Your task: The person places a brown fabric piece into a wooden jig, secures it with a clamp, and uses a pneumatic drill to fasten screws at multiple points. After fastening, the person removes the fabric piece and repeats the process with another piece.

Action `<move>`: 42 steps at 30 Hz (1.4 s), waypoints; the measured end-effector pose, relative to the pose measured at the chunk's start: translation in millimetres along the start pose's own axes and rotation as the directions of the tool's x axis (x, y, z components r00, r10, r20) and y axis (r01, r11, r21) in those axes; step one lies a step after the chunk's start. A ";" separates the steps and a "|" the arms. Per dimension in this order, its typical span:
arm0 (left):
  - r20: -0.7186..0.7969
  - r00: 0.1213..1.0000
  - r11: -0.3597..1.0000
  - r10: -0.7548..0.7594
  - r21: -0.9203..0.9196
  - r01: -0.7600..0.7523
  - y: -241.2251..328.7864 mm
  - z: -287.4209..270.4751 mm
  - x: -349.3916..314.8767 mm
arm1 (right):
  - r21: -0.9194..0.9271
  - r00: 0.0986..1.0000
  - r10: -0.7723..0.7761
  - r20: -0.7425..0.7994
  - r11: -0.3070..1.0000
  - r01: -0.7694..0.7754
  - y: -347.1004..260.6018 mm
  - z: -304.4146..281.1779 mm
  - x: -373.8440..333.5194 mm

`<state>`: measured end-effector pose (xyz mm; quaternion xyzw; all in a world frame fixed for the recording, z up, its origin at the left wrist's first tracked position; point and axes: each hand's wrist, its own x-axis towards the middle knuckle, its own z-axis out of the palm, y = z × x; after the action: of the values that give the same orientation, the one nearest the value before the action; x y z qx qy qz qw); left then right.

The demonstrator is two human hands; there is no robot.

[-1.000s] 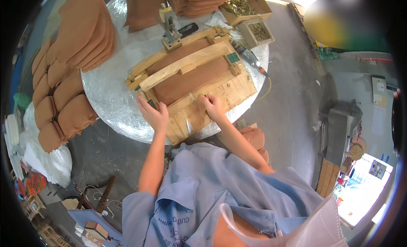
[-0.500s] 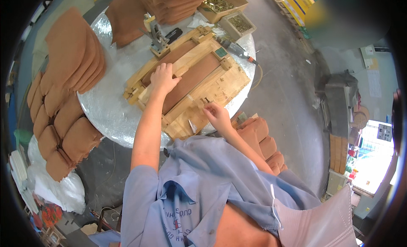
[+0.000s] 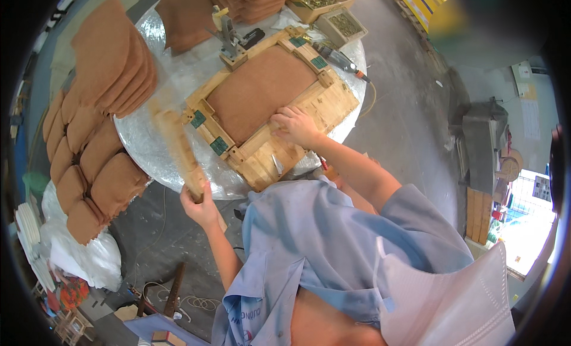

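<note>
My left hand (image 3: 201, 208) is closed around one end of a long wooden bar (image 3: 178, 142), blurred by motion and held over the table's left side. A wooden jig (image 3: 324, 108) with a raised frame and green corner pieces lies on the round table. Inside the frame sits a flat brown panel (image 3: 262, 87), its whole face uncovered. Resting at the panel's near edge, my right hand (image 3: 295, 126) has its fingers bent inward; whatever lies under the fingertips is hidden. A metal toggle clamp (image 3: 229, 40) stands at the jig's far side.
The round table (image 3: 140, 141) is wrapped in clear film. Stacks of brown panels (image 3: 110, 66) stand at left, with more at the back. Boxes of small metal parts (image 3: 342, 28) sit at the far right, near a power tool (image 3: 339, 57) with a cable.
My left hand has lifted the wooden bar off the jig and brought it left and nearer, baring the brown panel. My right hand has moved from the jig's near board to the panel's edge.
</note>
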<state>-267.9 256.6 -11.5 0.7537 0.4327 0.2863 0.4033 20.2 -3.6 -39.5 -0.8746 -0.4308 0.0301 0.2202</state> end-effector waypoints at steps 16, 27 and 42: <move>-0.134 0.961 0.943 -0.242 0.199 0.265 -85.5 55.8 13.9 | -0.120 0.938 -0.040 0.343 0.989 0.086 4.5 -20.1 6.0; 0.013 0.936 0.788 -0.352 0.544 0.288 -57.8 67.8 51.8 | 0.473 0.545 0.664 0.512 0.312 -0.824 -6.3 1.2 43.9; -0.037 0.944 0.777 -0.329 0.557 0.293 -69.9 78.1 52.7 | 0.931 0.225 0.926 0.301 -0.235 -0.278 -16.6 22.3 124.4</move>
<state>-212.1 296.0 -106.8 0.7647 0.6025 0.0543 0.2219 80.5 108.7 -35.7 -0.6007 0.3271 0.1263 0.7185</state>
